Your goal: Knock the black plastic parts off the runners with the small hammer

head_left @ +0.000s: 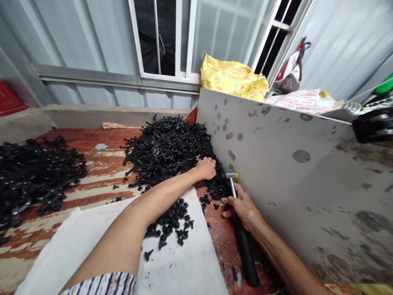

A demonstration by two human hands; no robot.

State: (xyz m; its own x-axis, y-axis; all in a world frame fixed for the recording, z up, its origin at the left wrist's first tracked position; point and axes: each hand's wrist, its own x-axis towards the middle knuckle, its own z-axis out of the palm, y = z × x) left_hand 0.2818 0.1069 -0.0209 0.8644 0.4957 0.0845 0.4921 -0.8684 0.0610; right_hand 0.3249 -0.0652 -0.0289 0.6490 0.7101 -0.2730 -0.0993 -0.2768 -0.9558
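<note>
My left hand (206,168) reaches to the right edge of a large heap of black plastic parts (168,147). Its fingers are curled down among the parts, and what they hold, if anything, is hidden. Lower right, my right hand (244,208) is closed around a small mallet (245,250) near where its silver shaft meets the long black grip. The mallet's metal head, with a yellow-green tip, points up beside the heap and close to the grey board (267,172). Small black mushroom-shaped pieces (172,221) lie scattered on a white sheet (181,270) under my left forearm.
A second heap of black linked parts (39,176) spreads on the worn red-brown surface (98,155) at left. The grey board rises like a wall on the right. Behind it sit a yellow sack (231,78) and a red-and-white bag (291,69). A window (196,37) is at the back.
</note>
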